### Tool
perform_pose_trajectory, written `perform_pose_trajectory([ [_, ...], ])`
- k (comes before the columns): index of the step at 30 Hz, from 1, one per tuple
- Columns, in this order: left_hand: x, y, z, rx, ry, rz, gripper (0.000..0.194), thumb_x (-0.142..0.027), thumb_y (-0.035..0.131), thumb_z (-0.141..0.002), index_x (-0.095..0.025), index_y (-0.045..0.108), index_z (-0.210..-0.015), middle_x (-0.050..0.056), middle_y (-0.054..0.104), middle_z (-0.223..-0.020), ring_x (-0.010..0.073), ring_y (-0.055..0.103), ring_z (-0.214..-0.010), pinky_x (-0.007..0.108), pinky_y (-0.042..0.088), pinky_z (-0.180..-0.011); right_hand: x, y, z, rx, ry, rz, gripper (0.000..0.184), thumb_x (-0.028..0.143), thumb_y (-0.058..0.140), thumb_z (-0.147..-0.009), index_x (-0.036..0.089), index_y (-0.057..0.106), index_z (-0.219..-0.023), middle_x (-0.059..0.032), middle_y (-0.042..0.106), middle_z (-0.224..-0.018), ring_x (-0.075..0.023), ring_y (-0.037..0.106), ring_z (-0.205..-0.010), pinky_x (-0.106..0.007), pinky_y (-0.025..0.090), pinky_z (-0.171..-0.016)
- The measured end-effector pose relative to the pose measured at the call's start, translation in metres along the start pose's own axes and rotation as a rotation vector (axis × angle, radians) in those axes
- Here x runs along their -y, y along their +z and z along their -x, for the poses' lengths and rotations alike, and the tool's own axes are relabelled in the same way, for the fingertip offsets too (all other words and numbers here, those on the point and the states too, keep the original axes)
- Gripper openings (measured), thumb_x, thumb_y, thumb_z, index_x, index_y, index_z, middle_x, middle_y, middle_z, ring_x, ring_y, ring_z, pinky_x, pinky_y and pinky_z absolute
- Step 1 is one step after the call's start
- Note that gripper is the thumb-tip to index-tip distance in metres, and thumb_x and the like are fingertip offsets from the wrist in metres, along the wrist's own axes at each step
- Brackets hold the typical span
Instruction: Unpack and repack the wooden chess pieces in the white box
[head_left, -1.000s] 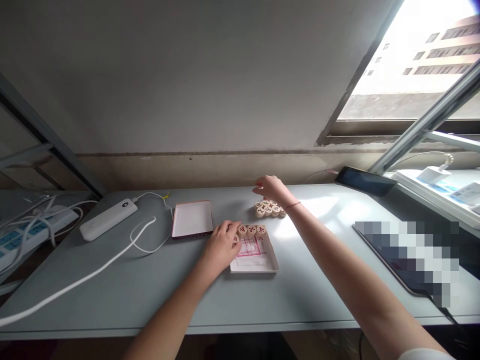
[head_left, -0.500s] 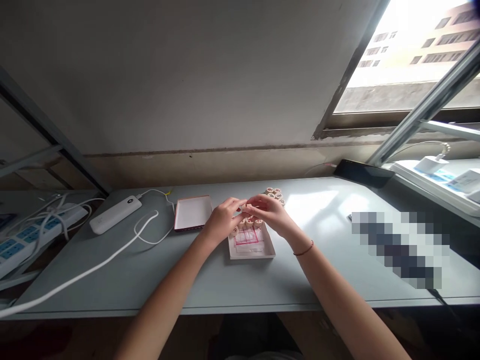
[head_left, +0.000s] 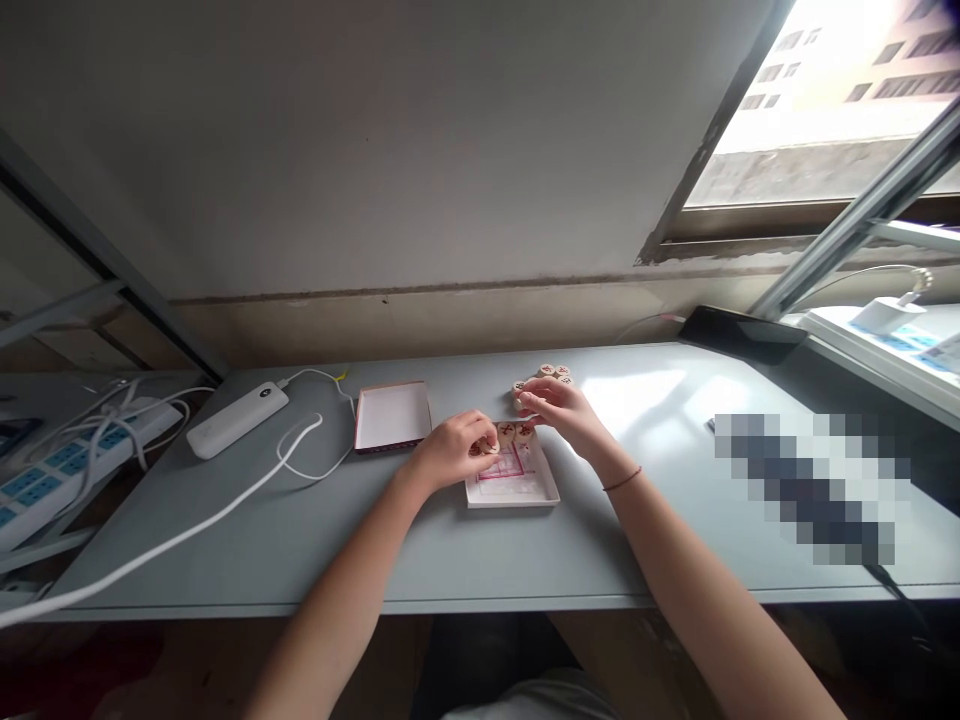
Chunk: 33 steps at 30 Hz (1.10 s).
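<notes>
While curled, left fingers point(head_left: 471, 444) pinch a xiangqi piece point(head_left: 489, 448).

Left forearm point(head_left: 337, 545) and right forearm point(head_left: 679, 550) bare, thin red string bracelet point(head_left: 622, 481) on right wrist, pale top point(head_left: 529, 697) just showing at bottom edge.

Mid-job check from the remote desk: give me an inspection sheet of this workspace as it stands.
Surface: grey desk, sunlit toward the window.
Job's things: round wooden Chinese chess pieces, some clustered, others on a white tray with red grid lines.
Clutter: white power bank; shallow white box; dark tablet or phone.
Hands: left hand at the tray's pieces; right hand at the cluster's edge. Grip unclear on both.
Cables: white cable looping over the desk; power strip off its left edge.
Surroundings: window at right.
</notes>
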<state>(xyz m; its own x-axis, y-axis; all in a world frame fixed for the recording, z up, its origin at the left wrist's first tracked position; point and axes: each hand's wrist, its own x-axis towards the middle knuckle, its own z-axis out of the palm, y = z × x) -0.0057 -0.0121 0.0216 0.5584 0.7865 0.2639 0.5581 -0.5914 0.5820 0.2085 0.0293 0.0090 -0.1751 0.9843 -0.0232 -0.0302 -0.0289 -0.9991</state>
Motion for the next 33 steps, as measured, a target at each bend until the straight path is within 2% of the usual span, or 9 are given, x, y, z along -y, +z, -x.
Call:
perform_pose_trajectory([
  [3,-0.002,0.000,0.000,-0.002,-0.007,-0.051,0.010,-0.019,0.067,-0.076,-0.021,0.057,-0.079,0.000,0.066,-0.092,0.0150,0.058,-0.084,0.027,0.045,-0.079,-0.003,-0.001,0.000,0.035,-0.017,0.034,0.047,0.055,0.078,-0.063,0.017,0.063,-0.089,-0.0032,0.065,-0.084,-0.0149,0.064,-0.071,-0.030,0.055,-0.065],
  [8,-0.007,0.001,0.002,0.037,-0.007,-0.184,0.009,-0.026,0.067,-0.077,-0.022,0.059,-0.075,-0.004,0.070,-0.088,0.0161,0.058,-0.092,0.033,0.037,-0.088,-0.004,-0.005,0.000,-0.050,-0.062,0.059,0.050,0.056,0.078,-0.062,0.017,0.064,-0.090,-0.0057,0.067,-0.087,-0.0166,0.064,-0.073,-0.030,0.056,-0.064],
  [12,-0.007,0.007,0.004,0.072,0.001,-0.271,0.006,-0.026,0.065,-0.078,-0.022,0.062,-0.074,-0.004,0.071,-0.089,0.0177,0.057,-0.095,0.035,0.034,-0.088,-0.005,-0.007,0.000,-0.056,-0.089,0.066,0.051,0.058,0.077,-0.062,0.017,0.063,-0.090,-0.0068,0.068,-0.091,-0.0170,0.065,-0.074,-0.031,0.056,-0.064],
  [17,-0.005,0.010,0.003,0.041,-0.017,-0.341,0.006,-0.025,0.063,-0.079,-0.022,0.065,-0.074,0.000,0.069,-0.098,0.0201,0.055,-0.096,0.036,0.038,-0.086,-0.004,-0.005,0.002,-0.028,-0.135,0.095,0.049,0.057,0.076,-0.064,0.017,0.065,-0.090,-0.0069,0.065,-0.093,-0.0173,0.064,-0.075,-0.032,0.057,-0.064],
  [20,-0.005,0.009,0.003,0.022,-0.037,-0.338,0.006,-0.026,0.065,-0.078,-0.023,0.067,-0.074,0.002,0.065,-0.106,0.0210,0.053,-0.098,0.036,0.040,-0.088,0.002,-0.002,0.007,-0.004,-0.183,0.126,0.043,0.053,0.074,-0.068,0.019,0.064,-0.092,-0.0068,0.062,-0.101,-0.0165,0.063,-0.077,-0.032,0.057,-0.066],
  [23,-0.006,0.004,0.005,-0.004,-0.063,-0.312,0.005,-0.027,0.067,-0.077,-0.025,0.071,-0.076,0.003,0.062,-0.112,0.0237,0.049,-0.108,0.038,0.040,-0.094,0.006,0.004,0.015,0.023,-0.296,0.209,0.032,0.047,0.069,-0.075,0.019,0.064,-0.092,-0.0079,0.055,-0.110,-0.0143,0.062,-0.076,-0.031,0.057,-0.068],
  [27,-0.004,-0.002,0.007,0.032,-0.076,-0.297,0.010,-0.028,0.066,-0.079,-0.031,0.074,-0.084,0.001,0.062,-0.112,0.0242,0.048,-0.110,0.042,0.039,-0.097,0.003,0.015,0.030,0.101,-0.412,0.372,0.020,0.036,0.059,-0.082,0.020,0.065,-0.093,-0.0076,0.056,-0.103,-0.0149,0.060,-0.079,-0.030,0.057,-0.068],
  [30,-0.002,-0.003,0.007,0.054,-0.062,-0.322,0.014,-0.027,0.063,-0.083,-0.032,0.074,-0.088,0.001,0.066,-0.110,0.0240,0.048,-0.110,0.043,0.037,-0.098,-0.002,0.021,0.037,0.149,-0.484,0.480,0.017,0.030,0.057,-0.083,0.021,0.066,-0.094,-0.0075,0.059,-0.100,-0.0144,0.060,-0.075,-0.030,0.056,-0.065],
  [33,-0.002,-0.001,0.006,0.074,-0.055,-0.343,0.012,-0.027,0.062,-0.084,-0.031,0.072,-0.088,0.000,0.070,-0.104,0.0244,0.049,-0.110,0.046,0.034,-0.098,-0.006,0.025,0.039,0.136,-0.556,0.587,0.018,0.023,0.056,-0.081,0.022,0.064,-0.097,-0.0076,0.061,-0.100,-0.0156,0.059,-0.074,-0.032,0.054,-0.067],
])
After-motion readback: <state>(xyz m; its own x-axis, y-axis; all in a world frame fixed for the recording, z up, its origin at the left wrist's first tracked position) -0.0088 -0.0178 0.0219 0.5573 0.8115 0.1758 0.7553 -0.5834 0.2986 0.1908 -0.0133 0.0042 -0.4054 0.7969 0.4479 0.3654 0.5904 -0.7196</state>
